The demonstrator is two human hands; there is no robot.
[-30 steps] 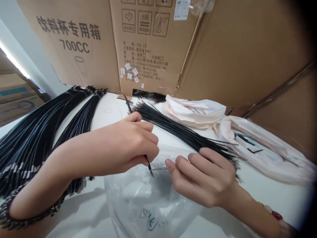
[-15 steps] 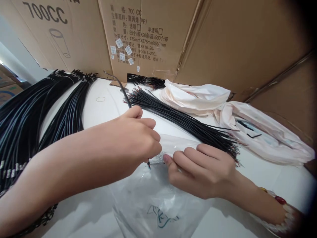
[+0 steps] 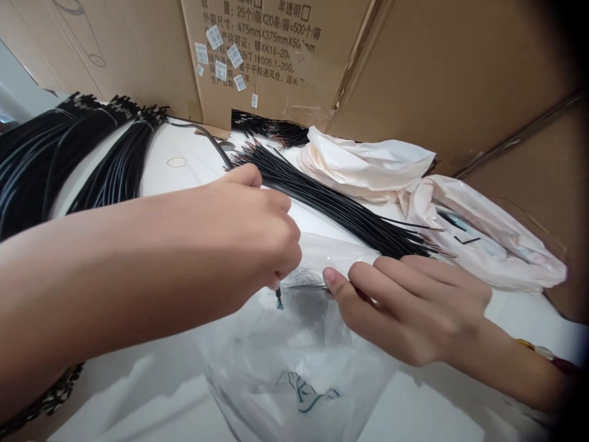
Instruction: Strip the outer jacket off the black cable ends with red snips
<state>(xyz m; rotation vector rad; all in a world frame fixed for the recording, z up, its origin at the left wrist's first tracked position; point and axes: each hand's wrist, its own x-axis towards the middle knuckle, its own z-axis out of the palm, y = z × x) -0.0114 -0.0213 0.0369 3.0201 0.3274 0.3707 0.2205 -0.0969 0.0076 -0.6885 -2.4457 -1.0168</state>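
My left hand (image 3: pixel 257 230) is closed around a black cable (image 3: pixel 214 140). Its far end runs out past the thumb toward the boxes. Below the fingers pokes the stripped near end, with small coloured wires fanned out over a clear plastic bag (image 3: pixel 294 350). To the right, my right hand (image 3: pixel 414 307) is closed, thumb against curled fingers, at the bag's rim; the fingers hide most of what they pinch. The bag hangs between and below both hands, with green print on its front and a dark strip along its mouth.
Bundles of black cables (image 3: pixel 110 159) lie at the left. Behind my hands rests another cable bundle (image 3: pixel 331 209) with stripped ends. Two crumpled white plastic bags (image 3: pixel 368 169) sit at the right. Tall cardboard boxes (image 3: pixel 276 55) wall off the back of the white table (image 3: pixel 179 172).
My right hand has moved to the right, away from the left, and the bag's mouth is stretched wider. The cable's far end has dipped lower. The camera view has tilted down.
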